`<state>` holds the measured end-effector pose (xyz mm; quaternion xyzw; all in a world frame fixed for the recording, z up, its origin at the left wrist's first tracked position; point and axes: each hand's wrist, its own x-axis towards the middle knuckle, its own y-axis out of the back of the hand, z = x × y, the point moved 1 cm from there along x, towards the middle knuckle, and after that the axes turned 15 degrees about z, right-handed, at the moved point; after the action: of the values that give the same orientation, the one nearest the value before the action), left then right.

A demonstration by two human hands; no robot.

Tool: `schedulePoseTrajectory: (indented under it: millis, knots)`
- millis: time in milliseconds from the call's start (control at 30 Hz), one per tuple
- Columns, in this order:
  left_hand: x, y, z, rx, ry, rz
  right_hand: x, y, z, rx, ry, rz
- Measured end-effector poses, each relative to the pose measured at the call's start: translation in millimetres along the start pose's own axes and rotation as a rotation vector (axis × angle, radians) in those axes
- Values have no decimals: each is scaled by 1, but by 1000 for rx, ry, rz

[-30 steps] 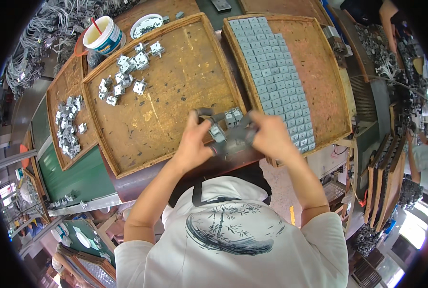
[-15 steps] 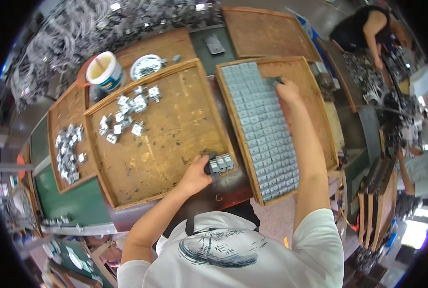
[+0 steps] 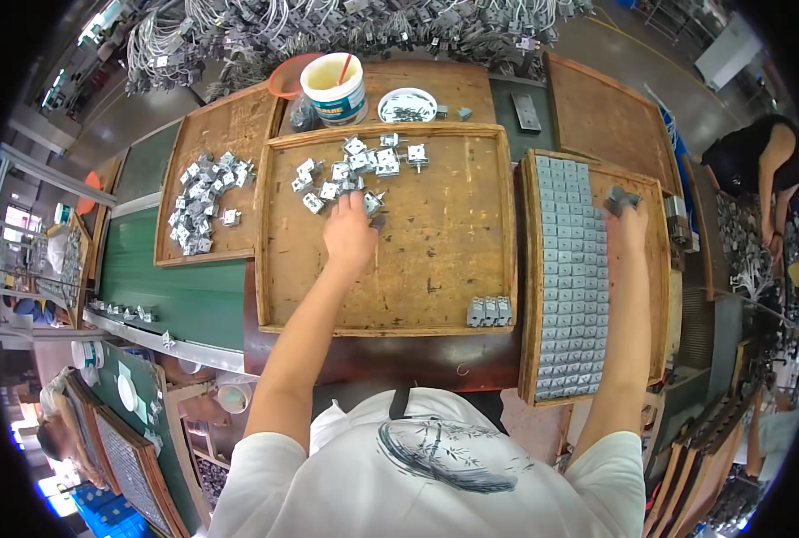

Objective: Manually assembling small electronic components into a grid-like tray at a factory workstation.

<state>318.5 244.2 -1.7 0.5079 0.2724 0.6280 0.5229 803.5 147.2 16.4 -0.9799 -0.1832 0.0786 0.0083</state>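
Observation:
In the middle wooden tray [image 3: 271, 269], my left hand [image 3: 350, 240] is at the near side of a pile of small silver-white metal parts [image 3: 362, 161]. Its fingers are curled down; a dark grey bit shows beside the thumb, and what they grip is hidden. My right hand [image 3: 633, 224] is closed on a dark grey block [image 3: 618, 199] above the right wooden tray [image 3: 643, 359], beside close rows of light grey blocks [image 3: 568, 278]. A short row of grey blocks [image 3: 489, 311] stands in the middle tray's near right corner.
A left tray [image 3: 168, 235] holds more silver parts. Behind the middle tray stand a white bucket [image 3: 337, 106] of pale paste with a red stick and a white bowl [image 3: 408, 97] of small dark pieces. A co-worker [image 3: 763, 161] works at far right. Bundles of cabled parts [image 3: 346, 36] lie beyond.
My left hand has gone from the row of grey blocks to the silver parts farther up the tray. My right hand remains over the right tray with a dark grey block. The view has turned.

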Motion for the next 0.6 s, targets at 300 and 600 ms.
schedulePoseTrajectory:
  millis: [300,600]
  knots:
    - [-34,22,-4,-174,-396,56,-172,37,-21,93,-63,-372]
    - [-5,-5,-18,-355,-371,-149,-265,13,6,58,-150,-481]
